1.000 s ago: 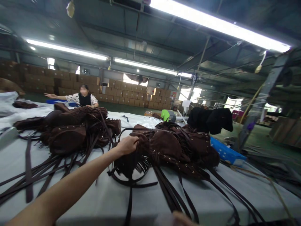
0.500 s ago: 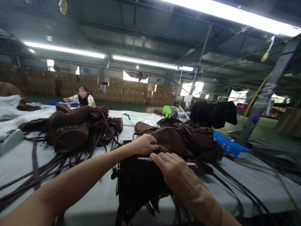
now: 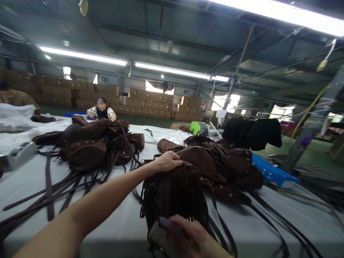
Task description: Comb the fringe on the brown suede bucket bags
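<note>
A dark brown fringed bag (image 3: 174,190) lies in front of me at the near edge of the table. My left hand (image 3: 169,161) is closed on its top edge, fingers pinched over the material. Low on the bag, my right hand (image 3: 192,233) is smeared by motion and curled over the fringe. White teeth of a comb (image 3: 190,219) stick out above its fingers; the rest of the comb is hidden. Right behind the held bag, more brown bags (image 3: 199,159) with eyelets and long straps are heaped.
Another heap of brown bags (image 3: 87,154) lies on the left, its straps (image 3: 48,190) trailing over the white table cover (image 3: 113,215). A blue bin (image 3: 274,172) stands at right, near black cloth (image 3: 252,132). A co-worker (image 3: 102,109) sits across the table.
My right hand has moved down from the bag's top to its lower part with the white comb. The fringe now hangs in view below my left hand, which keeps its grip.
</note>
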`<state>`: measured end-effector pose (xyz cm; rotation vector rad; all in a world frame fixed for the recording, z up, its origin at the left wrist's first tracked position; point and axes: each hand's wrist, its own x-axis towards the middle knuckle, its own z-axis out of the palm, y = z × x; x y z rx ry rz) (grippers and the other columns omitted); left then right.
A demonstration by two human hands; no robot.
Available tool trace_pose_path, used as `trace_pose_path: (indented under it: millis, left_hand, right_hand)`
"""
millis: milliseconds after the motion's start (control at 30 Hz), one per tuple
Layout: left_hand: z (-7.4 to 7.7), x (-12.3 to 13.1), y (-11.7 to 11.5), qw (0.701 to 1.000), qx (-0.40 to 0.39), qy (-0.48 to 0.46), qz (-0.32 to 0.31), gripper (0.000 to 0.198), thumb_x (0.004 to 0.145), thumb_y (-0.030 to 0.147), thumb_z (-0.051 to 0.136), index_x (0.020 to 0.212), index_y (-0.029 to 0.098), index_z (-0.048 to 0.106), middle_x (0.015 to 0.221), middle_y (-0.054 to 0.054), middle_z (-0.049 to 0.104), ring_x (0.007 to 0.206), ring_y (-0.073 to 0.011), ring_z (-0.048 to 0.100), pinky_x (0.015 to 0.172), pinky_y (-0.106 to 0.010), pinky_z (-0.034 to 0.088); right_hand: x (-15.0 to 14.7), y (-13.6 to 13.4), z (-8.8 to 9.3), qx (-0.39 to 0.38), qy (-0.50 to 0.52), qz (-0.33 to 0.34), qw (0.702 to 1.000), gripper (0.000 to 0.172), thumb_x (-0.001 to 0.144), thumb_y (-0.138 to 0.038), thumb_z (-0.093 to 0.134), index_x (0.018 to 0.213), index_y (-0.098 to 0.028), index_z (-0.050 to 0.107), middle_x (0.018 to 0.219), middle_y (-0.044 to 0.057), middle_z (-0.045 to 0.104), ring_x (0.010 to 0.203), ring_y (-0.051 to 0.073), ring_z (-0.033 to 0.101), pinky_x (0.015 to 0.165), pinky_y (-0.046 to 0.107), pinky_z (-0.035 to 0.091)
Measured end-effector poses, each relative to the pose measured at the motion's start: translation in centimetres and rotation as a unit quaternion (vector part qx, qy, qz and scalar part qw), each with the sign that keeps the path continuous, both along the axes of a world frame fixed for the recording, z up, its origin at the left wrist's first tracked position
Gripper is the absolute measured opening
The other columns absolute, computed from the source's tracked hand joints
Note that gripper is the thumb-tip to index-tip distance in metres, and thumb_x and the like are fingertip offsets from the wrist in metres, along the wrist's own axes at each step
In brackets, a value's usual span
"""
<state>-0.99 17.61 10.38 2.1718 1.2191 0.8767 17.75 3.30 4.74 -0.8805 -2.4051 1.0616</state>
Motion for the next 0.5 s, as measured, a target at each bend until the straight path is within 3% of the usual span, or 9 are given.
trace_pose_path:
  millis: [133, 233, 300, 367, 433, 500]
  left_hand:
    - [-4.7, -0.9, 1.3, 0.995, 0.081, 0.054, 0.022, 0.028, 0.087, 0.037, 0.052, 0.071, 0.017, 0.062, 0.069, -0.002, 0.058, 0.071, -0.0172, 0.056, 0.068, -0.027, 0.039]
    - [-7.7, -1.4, 1.3, 0.993, 0.078, 0.064, 0.054, 0.017, 0.085, 0.029, 0.055, 0.086, 0.017, 0.067, 0.086, -0.009, 0.066, 0.088, -0.0246, 0.061, 0.082, -0.034, 0.044]
    - [-8.7, -1.8, 0.6, 0.995, 0.066, 0.018, 0.069, 0.024, 0.083, 0.021, 0.052, 0.104, 0.015, 0.064, 0.098, -0.011, 0.066, 0.094, -0.0242, 0.061, 0.085, -0.035, 0.045]
    - [-9.0, -2.2, -0.8, 0.996, 0.008, -0.092, 0.018, 0.046, 0.079, 0.014, 0.051, 0.125, 0.016, 0.053, 0.112, -0.012, 0.063, 0.101, -0.022, 0.061, 0.086, -0.034, 0.047]
    - [-9.4, -2.3, -2.7, 0.972, -0.095, -0.186, -0.109, 0.071, 0.071, 0.012, 0.057, 0.139, 0.02, 0.039, 0.121, -0.01, 0.06, 0.104, -0.0214, 0.06, 0.082, -0.032, 0.049]
    - [-10.3, -2.0, -4.6, 0.951, -0.157, -0.183, -0.195, 0.086, 0.063, 0.015, 0.068, 0.142, 0.023, 0.034, 0.118, -0.007, 0.062, 0.1, -0.0216, 0.061, 0.077, -0.029, 0.049]
  right_hand:
    - [0.4, 1.0, -1.4, -0.189, 0.129, -0.036, 0.973, 0.02, 0.091, -0.036, 0.054, 0.102, -0.021, 0.059, 0.07, -0.004, 0.053, 0.058, 0.009, 0.048, 0.053, 0.017, 0.041]
    - [0.6, 3.4, -4.5, -0.293, 0.233, -0.089, 0.923, 0.043, 0.081, -0.051, 0.066, 0.108, -0.019, 0.055, 0.067, -0.005, 0.055, 0.052, 0.008, 0.051, 0.051, 0.017, 0.044]
    - [0.7, 4.8, -6.3, -0.33, 0.274, -0.12, 0.895, 0.056, 0.074, -0.056, 0.072, 0.11, -0.019, 0.051, 0.062, -0.006, 0.056, 0.048, 0.009, 0.054, 0.047, 0.018, 0.044]
    - [0.6, 5.7, -7.0, -0.357, 0.3, -0.127, 0.876, 0.06, 0.071, -0.057, 0.074, 0.112, -0.02, 0.049, 0.057, -0.007, 0.055, 0.041, 0.01, 0.053, 0.04, 0.018, 0.042]
    - [0.4, 6.1, -6.7, -0.368, 0.311, -0.121, 0.868, 0.058, 0.071, -0.057, 0.073, 0.109, -0.019, 0.051, 0.055, -0.008, 0.054, 0.034, 0.008, 0.047, 0.035, 0.018, 0.038]
    - [0.0, 6.2, -6.1, -0.363, 0.293, -0.13, 0.875, 0.05, 0.076, -0.058, 0.069, 0.101, -0.018, 0.054, 0.054, -0.008, 0.053, 0.032, 0.006, 0.044, 0.033, 0.017, 0.036]
